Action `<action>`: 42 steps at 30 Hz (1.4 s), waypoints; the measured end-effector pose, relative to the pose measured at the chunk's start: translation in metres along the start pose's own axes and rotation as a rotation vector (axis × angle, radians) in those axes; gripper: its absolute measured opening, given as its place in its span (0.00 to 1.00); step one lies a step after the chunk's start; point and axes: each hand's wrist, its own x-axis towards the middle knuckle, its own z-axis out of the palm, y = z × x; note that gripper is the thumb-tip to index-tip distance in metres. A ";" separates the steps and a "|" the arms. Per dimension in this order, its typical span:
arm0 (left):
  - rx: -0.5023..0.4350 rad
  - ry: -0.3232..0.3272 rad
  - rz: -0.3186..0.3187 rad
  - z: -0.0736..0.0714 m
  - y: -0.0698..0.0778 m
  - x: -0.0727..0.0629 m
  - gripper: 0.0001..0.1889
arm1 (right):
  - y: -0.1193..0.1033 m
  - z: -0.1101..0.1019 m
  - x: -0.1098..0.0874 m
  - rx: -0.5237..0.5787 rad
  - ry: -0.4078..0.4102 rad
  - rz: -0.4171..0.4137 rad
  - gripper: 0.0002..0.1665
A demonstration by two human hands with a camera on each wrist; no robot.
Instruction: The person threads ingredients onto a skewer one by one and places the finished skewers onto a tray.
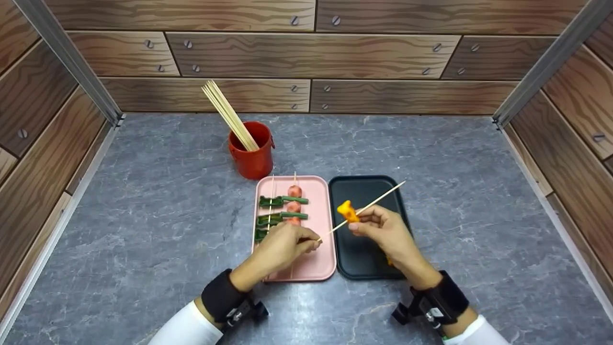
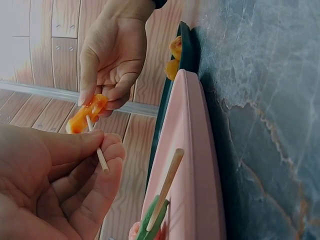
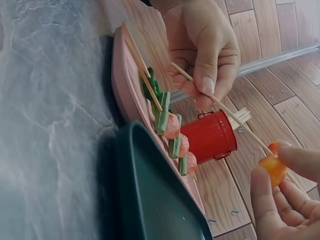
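My left hand [image 1: 287,244] pinches a thin wooden skewer [image 1: 383,194] near its lower end, between thumb and fingertips. The skewer slants up to the right. On it sits a glossy yellow-orange food piece [image 1: 347,211], which the thumb and fingers of my right hand [image 1: 390,235] pinch. In the left wrist view the skewer runs into that piece [image 2: 87,114]. Beneath the left hand, a pink tray [image 1: 317,191] bears a skewer with pink balls [image 1: 294,191] and green stalk pieces [image 1: 295,216], beside another with dark green pieces [image 1: 271,201]. The left hand hides their lower parts.
Right of the pink tray lies a dark tray [image 1: 364,189], partly under the right hand. Yellow pieces [image 2: 172,69] in it show in the left wrist view. Behind stands a red bucket [image 1: 254,163] holding a bundle of skewers [image 1: 230,115]. Wood-patterned walls [image 1: 311,55] enclose the table.
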 end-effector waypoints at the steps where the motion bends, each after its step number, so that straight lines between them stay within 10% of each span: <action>1: -0.004 -0.001 0.002 0.000 0.000 0.000 0.05 | 0.000 0.001 -0.001 -0.013 -0.004 0.002 0.13; 21: -0.026 -0.005 0.005 -0.001 0.002 0.000 0.05 | 0.000 0.000 -0.003 -0.075 -0.162 0.031 0.21; 42: -0.020 -0.002 -0.006 -0.002 -0.001 0.001 0.05 | -0.023 -0.060 0.001 -0.672 -0.175 -0.042 0.21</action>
